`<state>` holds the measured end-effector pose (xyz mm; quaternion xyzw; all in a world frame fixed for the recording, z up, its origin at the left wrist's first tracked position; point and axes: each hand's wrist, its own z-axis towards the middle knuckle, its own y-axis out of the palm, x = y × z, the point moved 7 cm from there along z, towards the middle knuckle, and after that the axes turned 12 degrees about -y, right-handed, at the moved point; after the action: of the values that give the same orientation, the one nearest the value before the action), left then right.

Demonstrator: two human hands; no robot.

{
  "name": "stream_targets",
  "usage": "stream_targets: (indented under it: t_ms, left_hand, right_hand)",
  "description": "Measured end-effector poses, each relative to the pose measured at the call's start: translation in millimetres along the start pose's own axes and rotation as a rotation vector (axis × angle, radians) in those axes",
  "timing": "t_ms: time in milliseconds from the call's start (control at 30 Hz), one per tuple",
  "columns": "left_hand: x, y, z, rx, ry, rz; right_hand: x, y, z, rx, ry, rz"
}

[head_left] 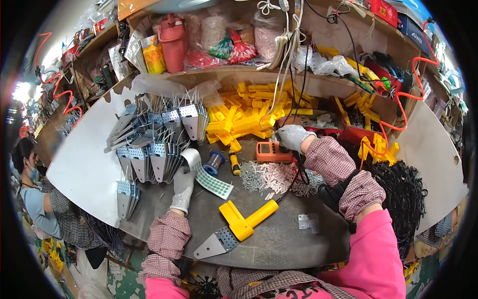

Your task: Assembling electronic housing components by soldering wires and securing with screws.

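Note:
My left hand (183, 186), in a grey glove, is closed at the edge of a white sticker roll (191, 156). Its strip of green dot stickers (215, 183) lies unrolled to the right. My gloved right hand (294, 137) is closed at the top of a small orange meter-like box (273, 152) with a screen; what its fingertips pinch is hidden. In front lies a yellow plastic handle piece (242, 222) with a perforated metal plate (217, 243) tapering to its lower left. A black cable (291, 188) runs from its upper end toward the box.
Stacked metal plates (154, 144) with wires stand left. Yellow plastic parts (244, 117) pile behind the box. Solder wire (214, 163), a yellow screwdriver (234, 162), pink-white sleeves (276, 178) and screws (252, 178) lie mid-table. Black cables (398, 194) heap right. Another person (42, 199) sits far left.

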<state>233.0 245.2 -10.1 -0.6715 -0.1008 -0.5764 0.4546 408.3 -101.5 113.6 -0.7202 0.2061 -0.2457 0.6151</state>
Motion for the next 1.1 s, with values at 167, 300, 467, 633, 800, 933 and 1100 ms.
stream_targets:
  t_ms: [167,300,467,633,800,933,1100]
  left_hand:
    - [79,-25,-20,-0.222,-0.054,-0.599]
    - [98,-52,-66,-0.135,0.160,-0.200]
    - [120,-60,-140,-0.343,-0.023,-0.482]
    - [129,-52,-151,-0.431,0.012,-0.537]
    - [131,-54,-145,-0.466,0.060,-0.307]
    - [122,-57,-137,-0.198,0.235,0.152]
    - [130,-53,-139,-0.019,0.476,0.334]
  right_hand:
    - [18,26,11,0.077,0.054,-0.005]
    - [-50,-12,-7,0.556,-0.109,-0.415]
    - [-202,-89,-93,1.029,-0.537,0.351]
    - [-220,-70,-70,0.996,-0.522,0.418]
    - [-230,-60,-66,1.007,-0.527,0.287]
    - [-235,-55,-59,1.029,-0.520,0.303]
    - [-228,-47,-43,0.987,-0.403,0.423]
